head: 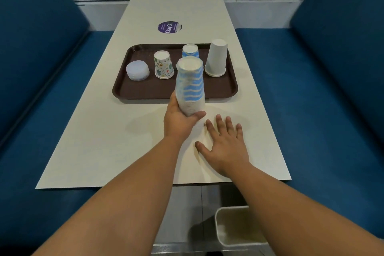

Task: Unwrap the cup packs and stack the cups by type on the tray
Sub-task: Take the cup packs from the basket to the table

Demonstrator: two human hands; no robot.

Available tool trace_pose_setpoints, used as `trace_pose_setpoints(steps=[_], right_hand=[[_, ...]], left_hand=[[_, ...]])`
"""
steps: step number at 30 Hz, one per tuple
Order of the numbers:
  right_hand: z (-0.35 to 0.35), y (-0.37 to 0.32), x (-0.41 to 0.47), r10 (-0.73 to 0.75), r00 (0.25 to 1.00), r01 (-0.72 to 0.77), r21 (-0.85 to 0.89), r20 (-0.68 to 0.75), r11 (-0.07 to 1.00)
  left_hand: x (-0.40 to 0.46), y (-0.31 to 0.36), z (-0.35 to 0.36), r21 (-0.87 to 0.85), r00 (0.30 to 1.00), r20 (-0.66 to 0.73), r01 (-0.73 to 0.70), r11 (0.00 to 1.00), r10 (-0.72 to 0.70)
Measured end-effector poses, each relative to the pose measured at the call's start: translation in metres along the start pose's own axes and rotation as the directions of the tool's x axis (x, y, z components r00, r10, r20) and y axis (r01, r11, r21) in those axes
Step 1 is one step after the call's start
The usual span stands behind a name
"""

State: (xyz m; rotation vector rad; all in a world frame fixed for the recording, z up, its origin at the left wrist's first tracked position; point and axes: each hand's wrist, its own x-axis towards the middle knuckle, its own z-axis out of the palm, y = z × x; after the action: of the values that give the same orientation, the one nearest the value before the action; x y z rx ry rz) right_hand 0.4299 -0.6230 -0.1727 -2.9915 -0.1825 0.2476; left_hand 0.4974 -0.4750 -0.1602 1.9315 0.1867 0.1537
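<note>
The left hand (180, 119) grips the lower part of a wrapped pack of blue-striped cups (190, 85), held upside down just in front of the brown tray (145, 89). The right hand (225, 142) lies flat on the table (116, 141), fingers spread, holding nothing. On the tray stand white lids (137, 70), a patterned cup (163, 64), a blue cup (190, 50) behind the pack, and a white cup (216, 58). A bin (234, 226) stands below the table.
</note>
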Motion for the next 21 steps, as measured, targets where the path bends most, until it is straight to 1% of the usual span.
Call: trace_pose_setpoints(steps=[3,5,7,9,11,13,14,15,16,18,21], right_hand=[[-0.002,0.000,-0.001,-0.003,1.000,0.003,-0.004,0.014,1.000],[-0.003,-0.001,-0.004,-0.002,1.000,0.002,-0.002,0.020,1.000],[-0.003,-0.005,-0.011,0.021,0.999,-0.021,-0.002,0.037,1.000],[0.000,-0.015,-0.022,0.051,0.997,-0.050,-0.003,0.058,0.999],[0.005,-0.032,-0.035,0.066,0.996,-0.067,0.008,0.063,0.998],[0.007,-0.055,-0.045,0.077,0.994,-0.078,0.012,0.073,0.997],[0.008,-0.066,-0.048,0.083,0.993,-0.084,0.007,0.080,0.996],[0.009,-0.077,-0.051,0.089,0.992,-0.089,0.001,0.086,0.996],[0.009,-0.089,-0.052,0.088,0.992,-0.088,-0.004,0.092,0.996],[0.011,-0.116,-0.055,0.063,0.991,-0.062,-0.010,0.114,0.998],[0.017,-0.168,-0.059,-0.027,0.986,0.027,0.005,0.165,1.000]], left_hand=[[-0.009,0.003,-0.013,0.080,0.997,0.035,0.064,0.995,-0.067],[-0.024,-0.002,-0.028,0.151,0.996,0.023,0.087,0.985,-0.092],[-0.044,-0.013,-0.046,0.232,0.997,-0.009,0.071,0.970,-0.071],[-0.063,-0.025,-0.067,0.360,1.000,0.022,0.001,0.933,-0.010],[-0.081,-0.036,-0.092,0.540,0.991,0.136,-0.086,0.838,0.014],[-0.097,-0.048,-0.120,0.694,0.967,0.256,-0.179,0.697,-0.007],[-0.104,-0.052,-0.135,0.739,0.954,0.299,-0.213,0.639,-0.028],[-0.111,-0.056,-0.151,0.762,0.943,0.326,-0.225,0.608,-0.060],[-0.118,-0.057,-0.167,0.767,0.938,0.337,-0.221,0.602,-0.085],[-0.132,-0.054,-0.203,0.744,0.945,0.307,-0.164,0.648,-0.113],[-0.159,-0.047,-0.262,0.669,0.987,0.135,-0.029,0.743,-0.084]])
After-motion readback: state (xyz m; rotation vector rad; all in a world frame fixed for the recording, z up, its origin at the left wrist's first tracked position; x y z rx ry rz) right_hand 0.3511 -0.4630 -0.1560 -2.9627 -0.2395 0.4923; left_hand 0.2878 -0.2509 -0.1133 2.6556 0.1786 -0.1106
